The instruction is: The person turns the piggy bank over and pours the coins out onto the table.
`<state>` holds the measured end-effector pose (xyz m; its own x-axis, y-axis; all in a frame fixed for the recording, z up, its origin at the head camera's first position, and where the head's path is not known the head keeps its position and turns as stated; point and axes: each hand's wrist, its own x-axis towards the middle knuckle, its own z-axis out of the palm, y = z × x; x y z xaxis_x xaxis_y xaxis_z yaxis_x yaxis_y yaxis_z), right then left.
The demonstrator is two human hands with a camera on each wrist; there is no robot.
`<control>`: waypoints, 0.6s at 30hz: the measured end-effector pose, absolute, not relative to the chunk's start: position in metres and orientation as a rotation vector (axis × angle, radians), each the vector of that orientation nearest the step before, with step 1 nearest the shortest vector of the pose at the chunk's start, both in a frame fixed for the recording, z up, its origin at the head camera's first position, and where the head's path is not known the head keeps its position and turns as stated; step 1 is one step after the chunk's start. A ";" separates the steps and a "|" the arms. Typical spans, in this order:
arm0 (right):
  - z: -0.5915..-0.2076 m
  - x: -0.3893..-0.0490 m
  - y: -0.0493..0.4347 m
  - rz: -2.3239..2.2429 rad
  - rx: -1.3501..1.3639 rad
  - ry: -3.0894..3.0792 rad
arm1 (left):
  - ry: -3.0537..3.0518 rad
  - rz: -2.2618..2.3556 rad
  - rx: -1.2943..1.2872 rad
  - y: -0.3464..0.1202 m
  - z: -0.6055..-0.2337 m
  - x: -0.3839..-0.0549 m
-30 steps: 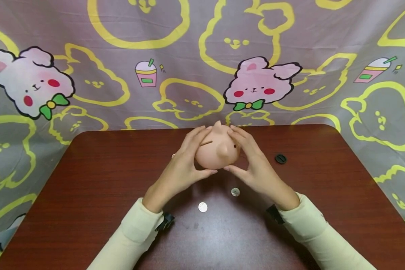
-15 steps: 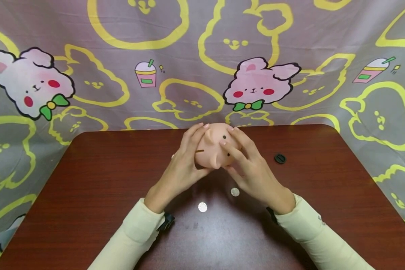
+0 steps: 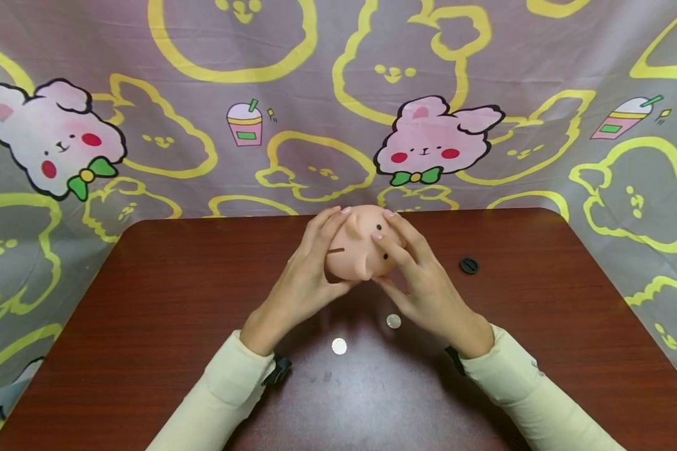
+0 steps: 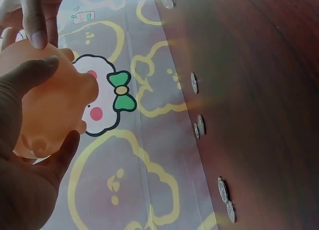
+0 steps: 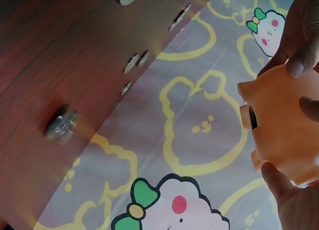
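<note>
Both hands grip a peach-coloured piggy bank (image 3: 354,247) held up over the table's far half. Its coin slot (image 3: 335,251) and two black eyes show in the head view, ears tipped toward the viewer. My left hand (image 3: 304,269) wraps the slot side, thumb below and fingers above. Around the face end curls my right hand (image 3: 437,288), one finger lying between the eyes. In the right wrist view a dark hole (image 5: 252,118) shows in the belly near the stubby feet. Below, a silver coin (image 3: 339,346) and another coin (image 3: 393,321) lie on the table.
A round black plug (image 3: 469,265) lies on the reddish-brown wooden table (image 3: 163,300), right of the hands. More coins (image 4: 223,190) are scattered on the table in the left wrist view. A patterned cloth (image 3: 316,94) hangs behind the table's far edge.
The piggy bank has been turned, so both eyes now face up and right. My right hand has shifted its grip, one finger now across the face. Coins and plug stay put in the head view.
</note>
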<state>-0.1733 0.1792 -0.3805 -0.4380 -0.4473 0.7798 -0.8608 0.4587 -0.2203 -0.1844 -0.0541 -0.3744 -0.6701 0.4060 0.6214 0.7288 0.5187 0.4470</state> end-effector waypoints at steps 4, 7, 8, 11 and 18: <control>-0.380 -0.173 0.180 0.883 1.035 -2.109 | -2.320 -0.989 -0.940 -0.055 -0.374 -0.184; -0.380 -0.172 0.180 1.082 0.954 -2.205 | -2.347 -1.018 -0.936 -0.056 -0.374 -0.184; -0.380 -0.172 0.180 1.219 0.921 -2.253 | -2.364 -1.037 -0.927 -0.056 -0.374 -0.184; -0.380 -0.172 0.181 1.739 0.740 -2.373 | -2.425 -1.110 -0.881 -0.057 -0.374 -0.184; -0.377 -0.175 0.183 2.451 0.343 -2.392 | -2.549 -1.237 -0.747 -0.057 -0.371 -0.182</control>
<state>-0.1747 0.1832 -0.3772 -0.9358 -0.3462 -0.0666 0.0750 -0.0109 -0.9971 -0.1820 -0.0572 -0.3707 -0.8493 0.3499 0.3952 0.5270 0.5191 0.6730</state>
